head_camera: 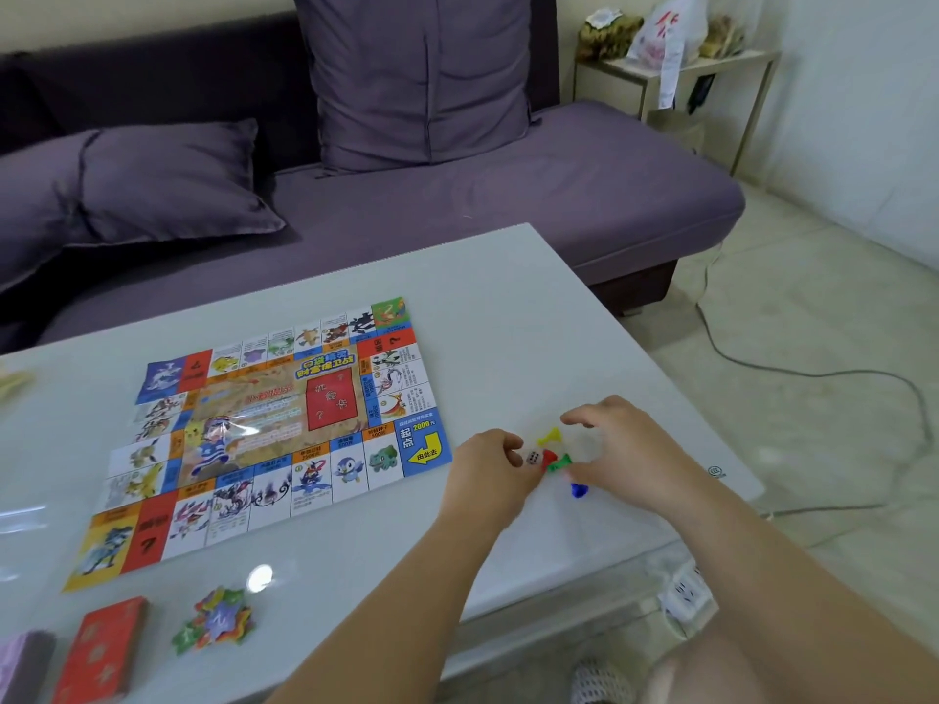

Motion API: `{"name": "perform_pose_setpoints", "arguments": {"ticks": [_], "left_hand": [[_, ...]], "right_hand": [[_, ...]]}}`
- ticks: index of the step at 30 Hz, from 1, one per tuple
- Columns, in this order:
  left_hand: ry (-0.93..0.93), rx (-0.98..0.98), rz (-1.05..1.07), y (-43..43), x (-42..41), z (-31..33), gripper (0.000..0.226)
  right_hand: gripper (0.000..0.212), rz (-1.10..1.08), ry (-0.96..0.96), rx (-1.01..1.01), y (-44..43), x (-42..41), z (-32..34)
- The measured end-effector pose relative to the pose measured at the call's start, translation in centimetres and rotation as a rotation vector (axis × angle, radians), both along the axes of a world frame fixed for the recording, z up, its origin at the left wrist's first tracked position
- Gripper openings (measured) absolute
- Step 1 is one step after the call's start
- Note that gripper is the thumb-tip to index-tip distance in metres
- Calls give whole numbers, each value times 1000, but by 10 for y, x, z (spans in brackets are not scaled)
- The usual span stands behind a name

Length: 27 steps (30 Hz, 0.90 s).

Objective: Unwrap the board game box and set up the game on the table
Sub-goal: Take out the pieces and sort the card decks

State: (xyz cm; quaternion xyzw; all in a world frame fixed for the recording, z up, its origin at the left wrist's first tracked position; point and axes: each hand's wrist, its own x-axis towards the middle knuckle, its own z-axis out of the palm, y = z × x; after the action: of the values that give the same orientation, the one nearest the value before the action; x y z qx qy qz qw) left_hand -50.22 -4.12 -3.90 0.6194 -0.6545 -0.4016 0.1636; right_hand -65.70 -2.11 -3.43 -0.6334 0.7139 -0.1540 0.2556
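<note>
A colourful paper game board [269, 439] lies flat on the white table [508, 317]. Just right of its near right corner sit small plastic pawns: yellow [550, 437], red [549, 455], green [559, 463] and blue [578, 490], beside a white die [533, 457]. My left hand [490, 472] has its fingers curled at the die; whether it pinches the die is unclear. My right hand [627, 452] arches over the pawns with bent fingers, touching near the green one.
A red card deck [99, 650], a pile of star-shaped tokens [218, 622] and a purple stack [23, 663] lie at the near left. A purple sofa [457, 195] with cushions runs behind the table. A cable [813, 373] and a power strip [683, 597] lie on the floor at right.
</note>
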Motion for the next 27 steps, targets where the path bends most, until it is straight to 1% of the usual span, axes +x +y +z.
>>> {"name": "perform_pose_setpoints", "arguments": {"ticks": [3,9,11,13,15,19,22,27], "left_hand": [[-102,-17,-99,-1,-3,4,55],[-232,-7,-319,0,-7,5,81],[-268,-24,-343,-3,-8,5,84],[-291,-46,-328,-8,-10,4,79],[-313,-72,-322,-12,-13,3,68],[-320,-106,-296,-25,-22,3,52],[-293,-116,-269,-40,-31,4,47],[-219,-105,-272,-60,-51,6,43]], "right_hand": [[67,41,-36,58,6,1,-1],[76,69,-17,66,5,-1,0],[76,77,-9,66,4,-2,1],[75,83,-13,59,2,0,1],[72,98,-16,50,-2,3,1],[62,99,-7,18,-17,4,1],[55,69,13,-7,-31,-3,-1],[47,-11,-4,-63,-53,-22,-7]]}}
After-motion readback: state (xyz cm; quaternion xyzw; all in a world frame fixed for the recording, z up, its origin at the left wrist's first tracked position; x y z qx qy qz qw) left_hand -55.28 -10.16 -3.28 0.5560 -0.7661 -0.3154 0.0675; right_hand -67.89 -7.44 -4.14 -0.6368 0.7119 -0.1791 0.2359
